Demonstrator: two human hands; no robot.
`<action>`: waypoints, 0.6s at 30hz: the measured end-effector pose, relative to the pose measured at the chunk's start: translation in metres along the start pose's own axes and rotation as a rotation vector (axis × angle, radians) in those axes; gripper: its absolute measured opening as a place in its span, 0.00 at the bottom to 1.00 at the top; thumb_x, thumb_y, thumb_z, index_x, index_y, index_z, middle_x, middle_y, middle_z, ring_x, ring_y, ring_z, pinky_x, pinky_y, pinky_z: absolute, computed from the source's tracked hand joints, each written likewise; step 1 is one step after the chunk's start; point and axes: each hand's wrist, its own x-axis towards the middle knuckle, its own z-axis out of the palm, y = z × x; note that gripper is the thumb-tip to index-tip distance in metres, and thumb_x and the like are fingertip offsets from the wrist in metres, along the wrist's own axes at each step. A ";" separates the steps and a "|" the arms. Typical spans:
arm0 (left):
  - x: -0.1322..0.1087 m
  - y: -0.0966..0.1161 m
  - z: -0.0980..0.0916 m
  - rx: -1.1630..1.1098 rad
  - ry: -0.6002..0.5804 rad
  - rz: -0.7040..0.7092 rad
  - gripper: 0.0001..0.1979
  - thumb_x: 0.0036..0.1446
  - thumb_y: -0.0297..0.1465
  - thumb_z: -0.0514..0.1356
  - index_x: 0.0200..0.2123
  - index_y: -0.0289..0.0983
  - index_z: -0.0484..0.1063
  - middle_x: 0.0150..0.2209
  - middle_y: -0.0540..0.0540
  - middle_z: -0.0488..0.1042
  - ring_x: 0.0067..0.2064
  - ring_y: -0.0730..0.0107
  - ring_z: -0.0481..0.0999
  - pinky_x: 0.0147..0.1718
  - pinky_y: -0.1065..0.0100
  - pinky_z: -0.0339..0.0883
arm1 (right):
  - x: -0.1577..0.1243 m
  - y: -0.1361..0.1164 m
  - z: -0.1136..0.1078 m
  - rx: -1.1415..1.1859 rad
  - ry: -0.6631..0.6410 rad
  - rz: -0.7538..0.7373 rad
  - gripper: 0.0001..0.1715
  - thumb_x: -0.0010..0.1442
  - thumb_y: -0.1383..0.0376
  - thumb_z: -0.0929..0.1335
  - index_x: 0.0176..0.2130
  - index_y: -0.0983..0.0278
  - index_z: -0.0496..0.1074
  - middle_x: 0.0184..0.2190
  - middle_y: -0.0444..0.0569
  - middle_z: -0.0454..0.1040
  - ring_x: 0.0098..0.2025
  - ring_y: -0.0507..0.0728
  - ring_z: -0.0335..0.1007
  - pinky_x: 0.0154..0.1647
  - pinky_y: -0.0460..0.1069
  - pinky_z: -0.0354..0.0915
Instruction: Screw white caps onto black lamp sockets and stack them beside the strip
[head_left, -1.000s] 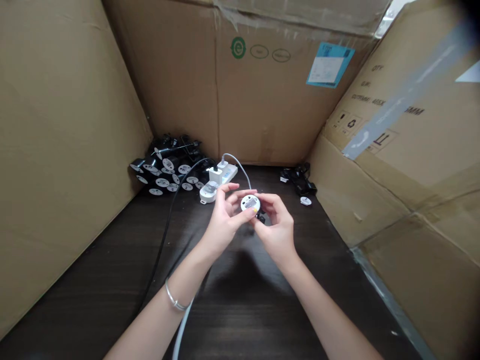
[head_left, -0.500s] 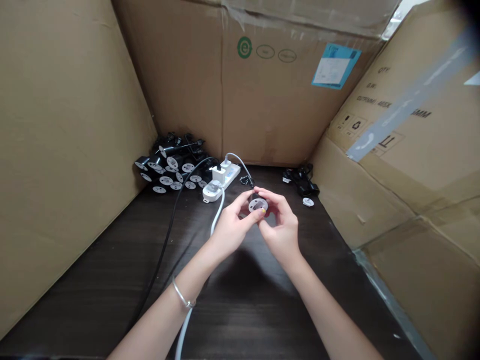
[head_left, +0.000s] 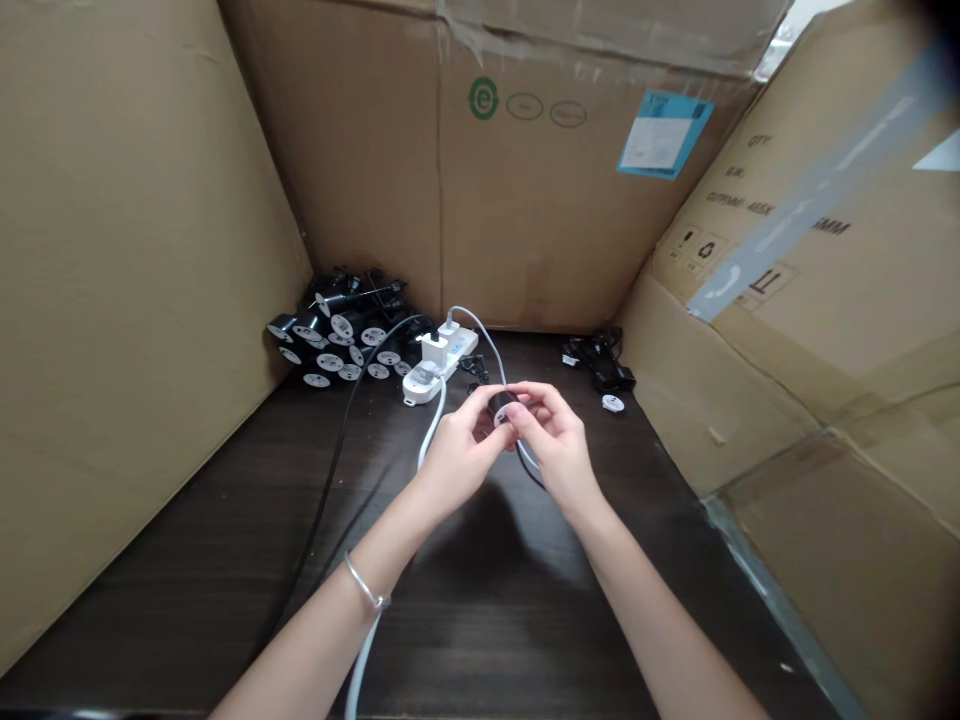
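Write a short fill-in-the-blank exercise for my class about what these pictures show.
The left hand and right hand hold one round plug, whose casing is ____.
A silver bangle circles the ____ wrist.
The power strip beyond the hands is ____.
The box walls around the dark table are made of ____.

Missing words: black, left, white, cardboard.

Left hand (head_left: 463, 452) and right hand (head_left: 559, 450) meet (both curled inward).

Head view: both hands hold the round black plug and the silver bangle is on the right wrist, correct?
No: the silver bangle is on the left wrist, not the right, as the head view shows. The left hand and right hand hold the round black plug.
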 end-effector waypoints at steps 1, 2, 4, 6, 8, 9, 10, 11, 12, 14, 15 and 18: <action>0.000 -0.001 -0.001 0.007 -0.008 0.001 0.17 0.55 0.37 0.56 0.47 0.38 0.64 0.34 0.47 0.71 0.31 0.73 0.70 0.29 0.73 0.64 | 0.001 0.000 0.000 0.034 -0.022 0.026 0.16 0.52 0.59 0.68 0.40 0.63 0.70 0.34 0.46 0.63 0.29 0.48 0.62 0.24 0.43 0.65; 0.000 -0.002 -0.001 0.019 -0.011 0.000 0.17 0.55 0.37 0.56 0.48 0.38 0.64 0.33 0.47 0.71 0.31 0.73 0.70 0.30 0.73 0.64 | 0.001 -0.001 0.000 0.061 -0.048 0.047 0.16 0.52 0.59 0.68 0.41 0.62 0.69 0.33 0.46 0.64 0.28 0.48 0.62 0.24 0.43 0.65; 0.001 -0.004 -0.002 0.057 -0.005 0.001 0.18 0.55 0.37 0.56 0.48 0.38 0.63 0.31 0.48 0.71 0.30 0.72 0.71 0.30 0.72 0.64 | 0.002 -0.002 0.001 0.087 -0.098 0.064 0.18 0.53 0.60 0.67 0.44 0.63 0.69 0.30 0.45 0.65 0.27 0.47 0.61 0.24 0.43 0.64; 0.001 -0.005 -0.003 0.099 0.004 0.006 0.18 0.56 0.38 0.56 0.48 0.38 0.63 0.28 0.48 0.70 0.29 0.71 0.71 0.29 0.71 0.64 | 0.002 -0.002 0.000 0.081 -0.128 0.062 0.19 0.54 0.60 0.66 0.46 0.63 0.69 0.29 0.44 0.66 0.27 0.47 0.61 0.25 0.43 0.64; 0.000 -0.005 -0.003 0.135 0.008 0.007 0.18 0.56 0.39 0.55 0.48 0.38 0.63 0.26 0.49 0.69 0.28 0.71 0.70 0.28 0.71 0.64 | 0.001 -0.003 0.000 0.042 -0.121 0.047 0.19 0.55 0.60 0.66 0.46 0.63 0.69 0.31 0.45 0.69 0.28 0.48 0.63 0.27 0.43 0.65; 0.000 -0.004 -0.003 0.146 0.008 0.005 0.18 0.56 0.39 0.55 0.48 0.38 0.63 0.25 0.50 0.69 0.28 0.72 0.70 0.28 0.72 0.63 | 0.001 -0.003 0.000 0.013 -0.108 0.035 0.18 0.55 0.60 0.66 0.46 0.63 0.70 0.33 0.46 0.70 0.30 0.48 0.64 0.28 0.43 0.65; 0.000 -0.004 -0.003 0.152 0.007 0.002 0.18 0.56 0.39 0.55 0.48 0.37 0.63 0.25 0.50 0.68 0.27 0.72 0.70 0.27 0.72 0.63 | 0.000 -0.004 0.000 -0.019 -0.094 0.018 0.18 0.55 0.61 0.66 0.46 0.63 0.70 0.35 0.47 0.71 0.32 0.49 0.65 0.30 0.43 0.66; 0.000 -0.003 -0.002 0.156 0.006 -0.001 0.18 0.56 0.39 0.55 0.47 0.37 0.63 0.24 0.50 0.68 0.27 0.72 0.70 0.27 0.72 0.63 | -0.001 -0.004 0.000 -0.047 -0.081 0.000 0.18 0.55 0.61 0.66 0.45 0.63 0.71 0.37 0.47 0.72 0.33 0.49 0.66 0.31 0.44 0.66; -0.001 -0.002 -0.002 0.158 0.005 -0.001 0.17 0.56 0.39 0.54 0.47 0.36 0.63 0.24 0.50 0.68 0.27 0.72 0.69 0.26 0.72 0.63 | -0.001 -0.004 0.000 -0.070 -0.069 -0.014 0.17 0.55 0.61 0.66 0.45 0.63 0.72 0.39 0.48 0.72 0.35 0.50 0.67 0.32 0.44 0.67; -0.002 -0.001 -0.001 0.163 0.006 0.003 0.16 0.56 0.38 0.54 0.45 0.35 0.64 0.25 0.49 0.68 0.27 0.72 0.69 0.26 0.72 0.62 | -0.002 -0.004 -0.001 -0.089 -0.045 -0.030 0.16 0.55 0.61 0.66 0.44 0.62 0.73 0.39 0.48 0.73 0.36 0.51 0.68 0.33 0.45 0.68; -0.002 0.000 -0.001 0.164 0.007 0.007 0.16 0.56 0.38 0.54 0.45 0.35 0.64 0.25 0.49 0.68 0.27 0.72 0.69 0.26 0.72 0.62 | -0.003 -0.004 -0.001 -0.087 -0.034 -0.030 0.16 0.55 0.61 0.66 0.43 0.62 0.74 0.39 0.48 0.73 0.36 0.51 0.68 0.33 0.45 0.68; -0.003 -0.002 0.000 0.149 0.011 0.015 0.15 0.56 0.38 0.54 0.45 0.35 0.64 0.26 0.48 0.69 0.27 0.72 0.69 0.26 0.72 0.62 | -0.003 -0.002 0.000 -0.067 -0.002 -0.023 0.15 0.53 0.62 0.67 0.41 0.61 0.75 0.36 0.47 0.73 0.34 0.51 0.68 0.31 0.45 0.68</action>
